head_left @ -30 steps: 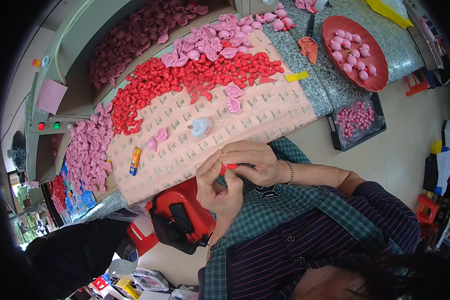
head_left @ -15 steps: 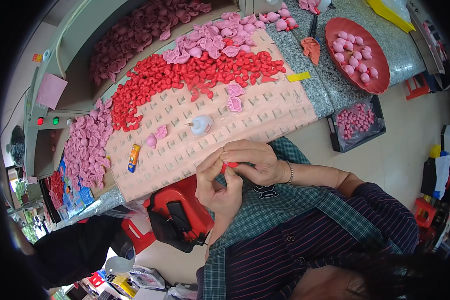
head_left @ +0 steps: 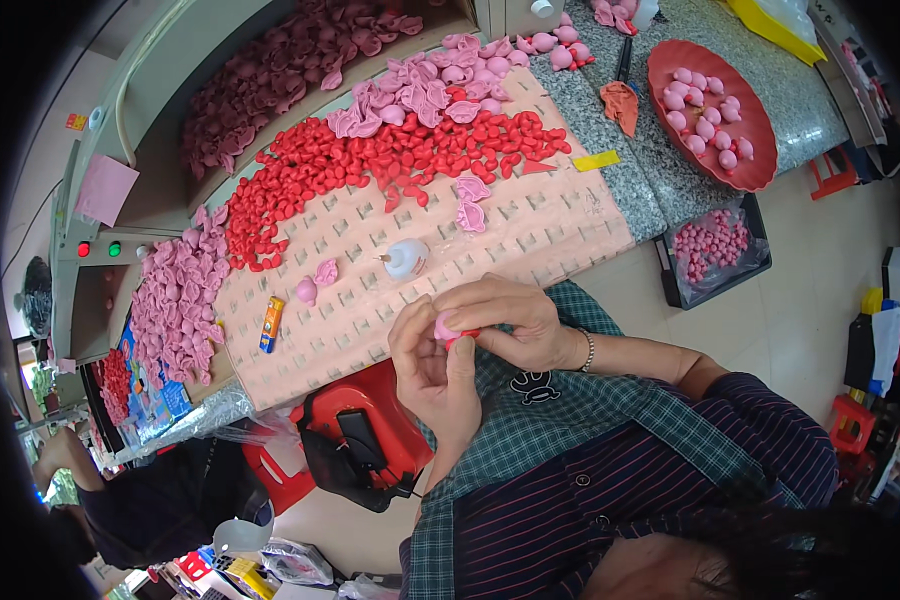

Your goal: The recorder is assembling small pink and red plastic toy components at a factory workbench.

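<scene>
My left hand (head_left: 430, 378) and my right hand (head_left: 518, 322) meet in front of my apron, both closed on one small part. It is a round pink piece (head_left: 444, 325) with a red piece (head_left: 460, 337) against its lower side; fingers hide much of both. On the peach work mat (head_left: 530, 225) nearby stands a white squeeze bottle (head_left: 404, 260) with a thin tip. Left of it lie a pink ball (head_left: 306, 291) and a pink cupped shell (head_left: 326, 271). Farther back sits a pair of joined pink shells (head_left: 471, 204).
Red pieces (head_left: 400, 150) spread across the mat's back, with pink shells (head_left: 425, 95) behind and more pink shells (head_left: 175, 300) at left. A red dish (head_left: 670, 60) of pink balls stands right, above a black tray (head_left: 685, 285). A red stool (head_left: 395, 400) is below the mat.
The pink round piece now shows between my fingers; before, mainly the red piece showed. My left fingers have spread a little. A person at lower left has shifted.
</scene>
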Action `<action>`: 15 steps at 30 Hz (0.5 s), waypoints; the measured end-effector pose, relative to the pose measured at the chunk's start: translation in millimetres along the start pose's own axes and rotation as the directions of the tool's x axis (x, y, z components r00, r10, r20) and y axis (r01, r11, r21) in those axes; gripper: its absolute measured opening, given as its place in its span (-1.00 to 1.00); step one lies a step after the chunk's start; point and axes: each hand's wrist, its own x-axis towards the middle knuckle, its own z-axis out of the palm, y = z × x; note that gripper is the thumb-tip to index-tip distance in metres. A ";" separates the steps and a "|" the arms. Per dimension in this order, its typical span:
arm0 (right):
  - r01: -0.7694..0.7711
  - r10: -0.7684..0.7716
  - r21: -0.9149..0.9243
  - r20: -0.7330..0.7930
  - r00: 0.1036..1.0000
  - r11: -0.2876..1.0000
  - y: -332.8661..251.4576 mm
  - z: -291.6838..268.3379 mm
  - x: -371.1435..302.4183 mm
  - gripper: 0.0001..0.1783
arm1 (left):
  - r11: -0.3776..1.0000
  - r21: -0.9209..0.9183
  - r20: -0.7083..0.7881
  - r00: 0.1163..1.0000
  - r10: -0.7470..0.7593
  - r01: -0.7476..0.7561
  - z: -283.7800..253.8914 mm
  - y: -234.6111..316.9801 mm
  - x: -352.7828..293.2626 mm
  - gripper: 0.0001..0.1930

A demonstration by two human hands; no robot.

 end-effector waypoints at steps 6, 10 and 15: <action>-0.338 0.381 0.489 0.013 0.924 0.804 -16.7 3.0 -0.4 -0.51 | 0.985 0.135 0.108 0.990 0.090 -0.104 -6.6 -5.1 1.3 -0.51; -0.306 0.424 0.689 -0.003 0.905 0.657 -18.5 2.8 -0.8 -0.53 | 0.960 0.117 0.113 0.964 0.242 -0.255 -5.6 -14.0 0.2 -0.48; -0.332 0.353 0.470 0.046 0.935 0.818 -12.7 1.1 -9.3 -0.57 | 0.809 0.301 0.215 0.862 0.459 -0.505 -13.7 -15.4 7.9 -0.46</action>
